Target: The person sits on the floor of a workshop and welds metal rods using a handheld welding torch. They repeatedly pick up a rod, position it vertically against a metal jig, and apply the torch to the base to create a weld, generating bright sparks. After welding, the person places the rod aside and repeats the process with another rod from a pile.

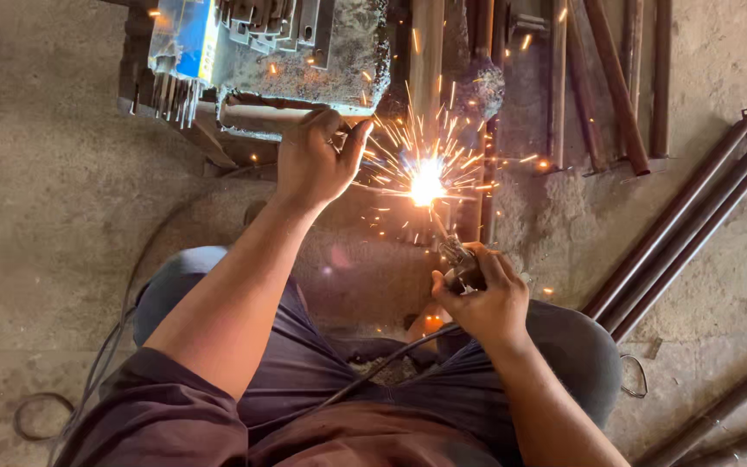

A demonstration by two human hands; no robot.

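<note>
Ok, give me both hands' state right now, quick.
Left hand: closed on a metal bar.
Right hand: closed on the welding electrode holder, arc sparking.

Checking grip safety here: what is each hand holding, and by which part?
Right hand grips the welding holder by its handle. Left hand clasps a metal tube at its near end.

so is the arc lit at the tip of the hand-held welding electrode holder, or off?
Lit. A white-yellow flare burns at the rod tip, throwing sparks over the rusty metal bars. The right hand grips the dark welding electrode holder.
</note>
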